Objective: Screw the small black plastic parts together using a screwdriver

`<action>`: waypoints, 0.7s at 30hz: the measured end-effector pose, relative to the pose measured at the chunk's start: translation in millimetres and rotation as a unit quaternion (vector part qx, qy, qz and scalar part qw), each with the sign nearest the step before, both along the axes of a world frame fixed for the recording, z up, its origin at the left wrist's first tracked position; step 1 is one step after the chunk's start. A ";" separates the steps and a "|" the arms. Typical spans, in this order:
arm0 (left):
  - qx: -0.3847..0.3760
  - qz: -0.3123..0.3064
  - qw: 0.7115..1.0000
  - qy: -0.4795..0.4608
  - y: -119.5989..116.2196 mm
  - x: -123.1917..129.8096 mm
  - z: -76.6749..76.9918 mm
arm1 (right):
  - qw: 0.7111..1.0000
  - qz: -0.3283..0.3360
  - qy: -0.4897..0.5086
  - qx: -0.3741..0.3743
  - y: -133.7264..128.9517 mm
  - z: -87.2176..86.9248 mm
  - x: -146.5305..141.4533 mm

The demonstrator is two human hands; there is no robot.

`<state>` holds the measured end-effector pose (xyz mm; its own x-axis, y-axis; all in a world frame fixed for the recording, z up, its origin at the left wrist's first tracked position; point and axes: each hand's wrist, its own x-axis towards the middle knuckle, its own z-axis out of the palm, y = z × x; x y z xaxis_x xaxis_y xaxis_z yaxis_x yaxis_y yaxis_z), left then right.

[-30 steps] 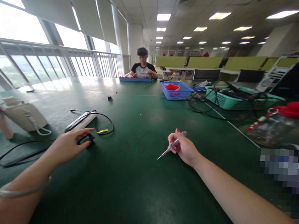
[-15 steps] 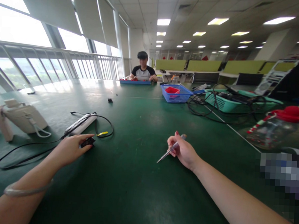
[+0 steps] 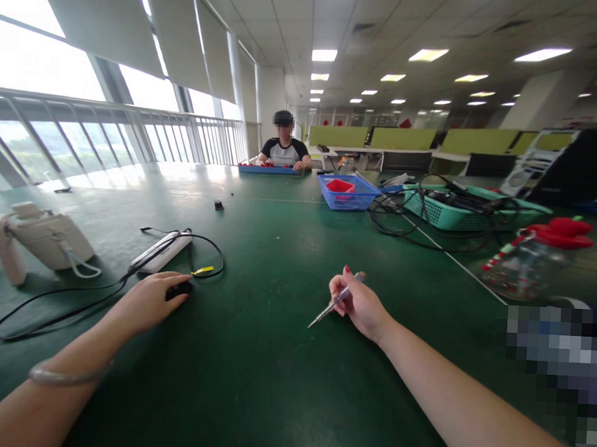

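Two bare hands shared a smooth green bench (image 3: 250, 381) in the head camera's view. The left hand (image 3: 147, 300) reached out low, its fingers narrowed around a small black piece (image 3: 179, 289) on or just above the bench, probably to steady it; the hand hid too much of the piece to tell its full shape. The right hand (image 3: 363, 305), well apart, held a slim screwdriver (image 3: 328, 312) between thumb and curled fingers, its tip slanting down to the left, a pen-like grip that seemed suited to fine control. The tool's narrow handle looked clear, its thin shaft metallic. Beyond the left hand lay a glossy white bar (image 3: 161, 252), with a looped black cord (image 3: 221, 259) across it and a yellow tag (image 3: 203, 270). Farther back, a lattice-walled blue basket (image 3: 349, 203) held a red tray (image 3: 340, 186), likely to keep small items together, near a green basket (image 3: 441, 218) heaped with dark cables. A person (image 3: 285, 153) sat at the far end.
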<state>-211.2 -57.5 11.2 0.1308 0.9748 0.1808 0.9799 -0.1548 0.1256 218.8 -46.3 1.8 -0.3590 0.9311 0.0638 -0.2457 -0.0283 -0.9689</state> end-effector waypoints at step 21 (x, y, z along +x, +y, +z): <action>-0.006 -0.268 0.959 -0.095 -9.9 199.9 40.7 | 0.904 -0.221 -0.263 0.254 -19.9 17.8 10.3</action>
<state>-11.2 -67.4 51.8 0.5786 0.7793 0.2408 0.7198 -0.6267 0.2986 229.0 -66.3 19.5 -0.0639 0.8900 0.4514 0.3749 0.4406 -0.8157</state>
